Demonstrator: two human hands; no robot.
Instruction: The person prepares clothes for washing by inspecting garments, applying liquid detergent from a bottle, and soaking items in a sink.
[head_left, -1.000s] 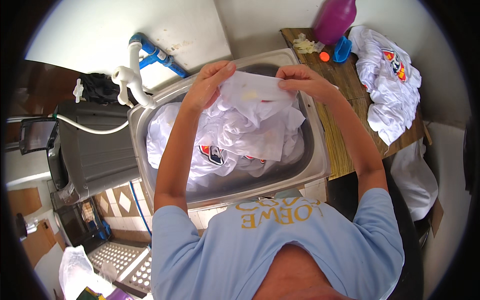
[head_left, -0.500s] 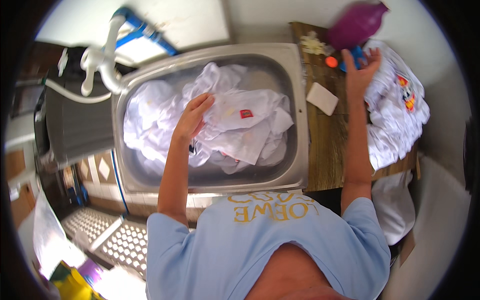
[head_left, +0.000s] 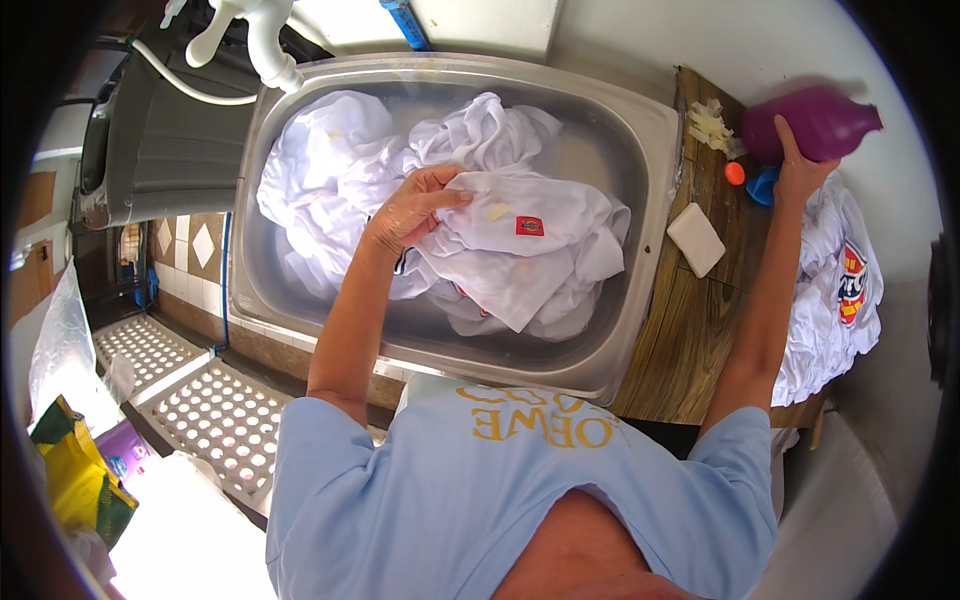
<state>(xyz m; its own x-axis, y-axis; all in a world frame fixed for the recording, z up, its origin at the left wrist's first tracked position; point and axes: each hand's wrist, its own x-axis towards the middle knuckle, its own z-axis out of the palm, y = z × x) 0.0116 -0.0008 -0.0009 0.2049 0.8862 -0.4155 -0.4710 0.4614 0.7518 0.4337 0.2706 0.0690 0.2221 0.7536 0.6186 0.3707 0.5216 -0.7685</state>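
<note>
My left hand (head_left: 415,212) pinches the edge of a white garment (head_left: 520,275) between thumb and fingers. That garment carries a small red label, with a pale yellowish patch near my fingertips. It rests on other white clothes (head_left: 335,150) bunched in a steel sink (head_left: 655,170) with some water. Over on the right, my right hand (head_left: 800,175) has closed around a purple bottle (head_left: 805,120), thumb on its near side; the other fingers are mostly hidden beneath it. The bottle's narrow neck points right.
On the wooden counter (head_left: 675,350) lie a white block like a soap bar (head_left: 696,240), an orange cap (head_left: 735,174), a blue plastic piece (head_left: 763,187), pale scraps (head_left: 710,125) and a heap of white cloth (head_left: 830,290). A white faucet (head_left: 265,45) overhangs the sink's far left corner.
My right hand has gone from open above the blue piece to gripping the purple bottle. My left hand keeps its pinch on the garment. The view has shifted.
</note>
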